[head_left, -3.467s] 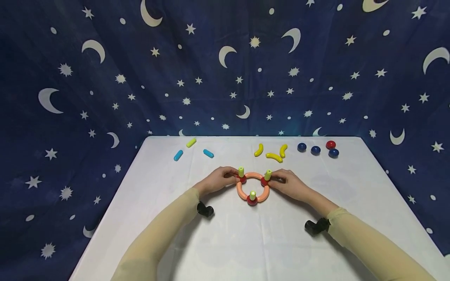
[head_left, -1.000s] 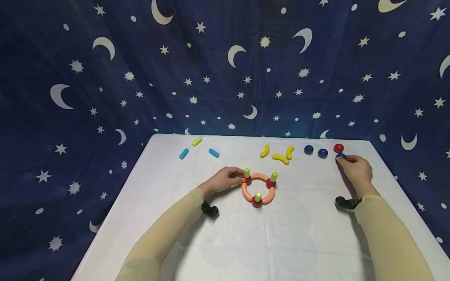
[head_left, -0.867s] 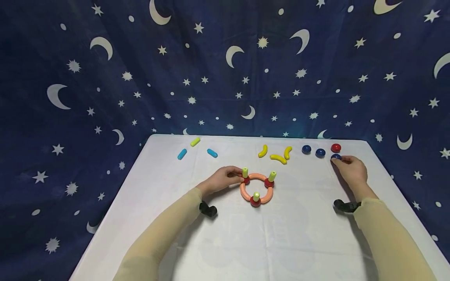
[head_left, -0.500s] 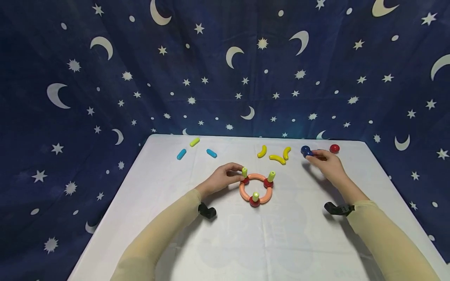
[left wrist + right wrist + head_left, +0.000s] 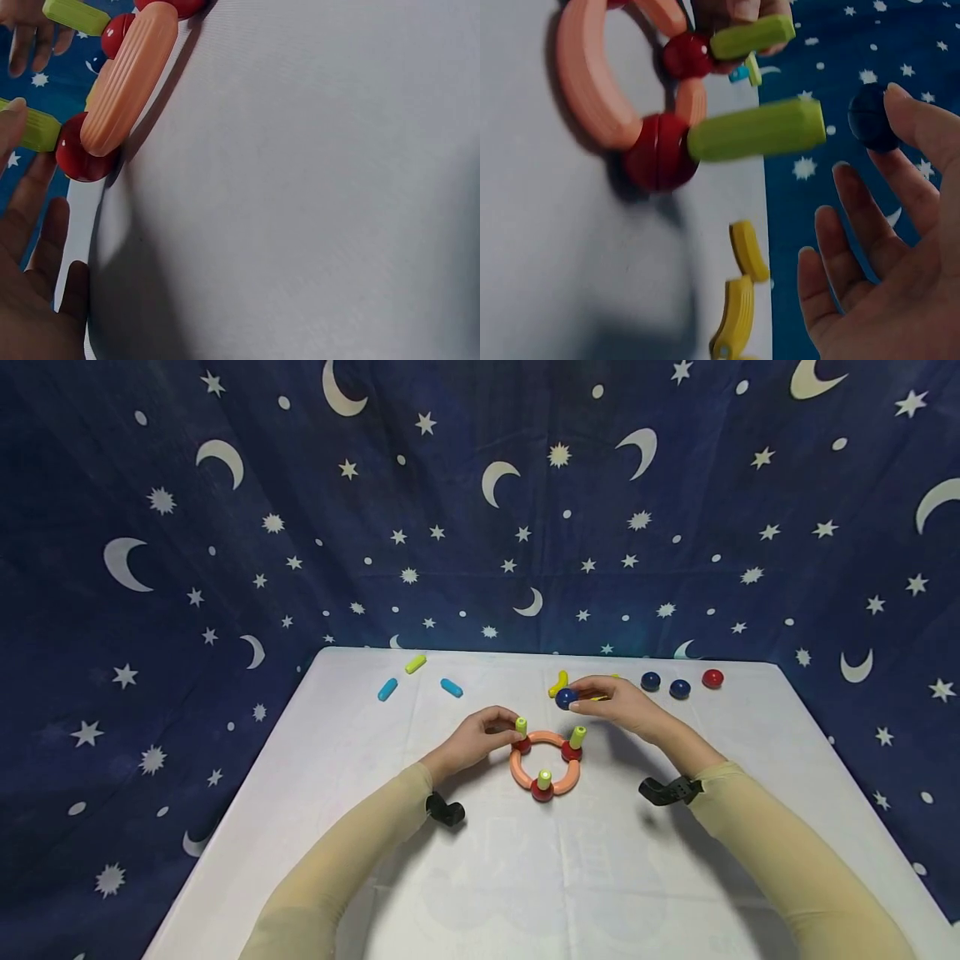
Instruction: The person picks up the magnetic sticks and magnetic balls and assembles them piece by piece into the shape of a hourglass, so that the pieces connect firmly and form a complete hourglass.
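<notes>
Three curved orange pieces (image 5: 547,737) and three red balls (image 5: 542,792) make a closed ring on the white tabletop (image 5: 480,885), a green stick rising from each ball. Of the two hands, the left hand (image 5: 476,739) has its thumb and a finger narrowed on the far-left green stick (image 5: 521,725), just above its ball. The right hand (image 5: 622,702) pinches a blue ball (image 5: 566,698) between thumb and forefinger, its other fingers spread, and holds it in the air beyond the ring, well apart from the sticks. Yellow curved pieces (image 5: 558,683) lie behind that hand, partly hidden by it. To the right sit two blue balls (image 5: 679,689) and a single red ball (image 5: 712,678); far left lie two blue sticks (image 5: 452,687) and a loose green stick (image 5: 416,664). A dark starry cloth (image 5: 480,510) hangs behind.
</notes>
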Motion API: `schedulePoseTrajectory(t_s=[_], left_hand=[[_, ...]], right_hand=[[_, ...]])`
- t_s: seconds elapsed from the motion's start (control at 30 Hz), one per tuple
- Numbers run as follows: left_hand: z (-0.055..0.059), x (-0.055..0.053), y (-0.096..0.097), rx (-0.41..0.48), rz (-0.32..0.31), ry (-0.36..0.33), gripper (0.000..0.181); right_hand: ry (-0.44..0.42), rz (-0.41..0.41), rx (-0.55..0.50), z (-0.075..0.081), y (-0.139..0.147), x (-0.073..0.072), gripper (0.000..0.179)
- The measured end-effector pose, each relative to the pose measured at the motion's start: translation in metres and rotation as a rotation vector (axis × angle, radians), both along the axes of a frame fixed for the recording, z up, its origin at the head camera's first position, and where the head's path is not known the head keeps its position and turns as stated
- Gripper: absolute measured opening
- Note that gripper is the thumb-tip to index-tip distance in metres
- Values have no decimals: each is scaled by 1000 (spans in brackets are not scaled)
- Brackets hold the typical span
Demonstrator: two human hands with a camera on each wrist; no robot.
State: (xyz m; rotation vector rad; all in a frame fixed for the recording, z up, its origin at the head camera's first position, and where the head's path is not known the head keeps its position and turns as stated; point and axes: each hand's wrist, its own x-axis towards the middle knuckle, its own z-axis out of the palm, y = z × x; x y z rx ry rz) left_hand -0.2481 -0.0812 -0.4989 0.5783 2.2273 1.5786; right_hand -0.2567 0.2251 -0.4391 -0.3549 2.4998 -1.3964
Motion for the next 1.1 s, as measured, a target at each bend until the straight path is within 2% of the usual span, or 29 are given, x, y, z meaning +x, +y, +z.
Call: schedulePoseTrajectory(t_s=[0.2, 0.43, 0.67, 1.1], left_hand=[[0, -2, 2, -18, 12, 3, 31], [1, -2, 3, -33, 12, 8, 29], [-1, -4, 5, -16, 14, 6, 30], [2, -1, 6, 4, 3, -2, 29]], right_hand=[[-58, 86, -6, 1, -21, -7, 57], [-62, 191, -32, 1, -39, -13, 49], [-69, 220, -57, 1, -47, -12, 47], [-96, 236, -101, -1, -49, -9, 45]])
